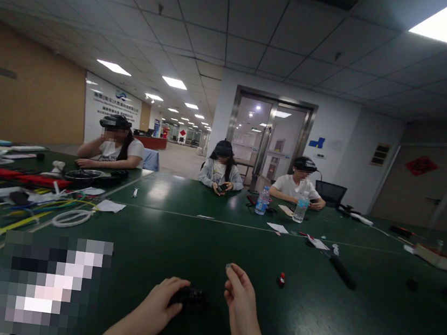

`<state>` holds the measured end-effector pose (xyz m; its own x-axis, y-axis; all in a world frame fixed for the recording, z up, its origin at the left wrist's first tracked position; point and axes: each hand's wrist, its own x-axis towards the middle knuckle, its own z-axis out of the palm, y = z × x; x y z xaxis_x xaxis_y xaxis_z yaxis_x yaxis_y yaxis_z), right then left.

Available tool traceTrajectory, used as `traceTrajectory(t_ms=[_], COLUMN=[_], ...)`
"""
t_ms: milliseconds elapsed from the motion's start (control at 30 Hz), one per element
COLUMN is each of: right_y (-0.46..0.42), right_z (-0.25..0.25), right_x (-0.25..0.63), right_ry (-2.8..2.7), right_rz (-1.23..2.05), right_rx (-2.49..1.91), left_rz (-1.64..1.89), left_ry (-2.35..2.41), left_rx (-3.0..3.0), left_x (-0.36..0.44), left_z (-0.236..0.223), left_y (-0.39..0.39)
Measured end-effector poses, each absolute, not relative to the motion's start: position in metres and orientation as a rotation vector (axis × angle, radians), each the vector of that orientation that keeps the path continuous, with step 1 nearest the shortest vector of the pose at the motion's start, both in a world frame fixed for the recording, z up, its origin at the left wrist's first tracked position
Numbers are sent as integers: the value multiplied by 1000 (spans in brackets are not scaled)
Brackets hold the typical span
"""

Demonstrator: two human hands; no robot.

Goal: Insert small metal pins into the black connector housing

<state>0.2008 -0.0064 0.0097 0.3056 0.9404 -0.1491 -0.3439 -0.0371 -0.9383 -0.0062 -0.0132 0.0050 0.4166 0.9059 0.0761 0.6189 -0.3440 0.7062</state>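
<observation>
Evidently, left hand (160, 301): grasping the device (193, 296), thumb on the near side and fingers over the top, probably to keep it steady; its right end is left uncovered.
Device: dark, in front of the person, low over the desk (148, 248); whether it rests there or is lifted slightly cannot be told.
Right hand (238, 294): to the right of the device, pinching a piece (228, 266) between thumb and fingertips, a hold that seems to suit something so small.
Piece: above and right of the device, apart from it, its tip peeking past the fingers; too small to identify.
Red item (282, 279): farther right of the device, touched by neither hand.
Coil (73, 218): left of the device and beyond it, seemingly looped for tidiness.
Bottles (262, 200): well beyond the device, standing upright.
</observation>
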Motion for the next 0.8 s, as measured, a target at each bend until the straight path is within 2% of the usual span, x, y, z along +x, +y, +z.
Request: traceTrajectory(t_ms=[800], right_y=[-7], right_z=[11], right_x=[200], right_ry=[-705], right_rz=[1201], right_rx=[-1154], left_rz=[613], left_ry=[1287], left_rx=[2081], left_x=[-6], left_z=[4], left_y=[-12])
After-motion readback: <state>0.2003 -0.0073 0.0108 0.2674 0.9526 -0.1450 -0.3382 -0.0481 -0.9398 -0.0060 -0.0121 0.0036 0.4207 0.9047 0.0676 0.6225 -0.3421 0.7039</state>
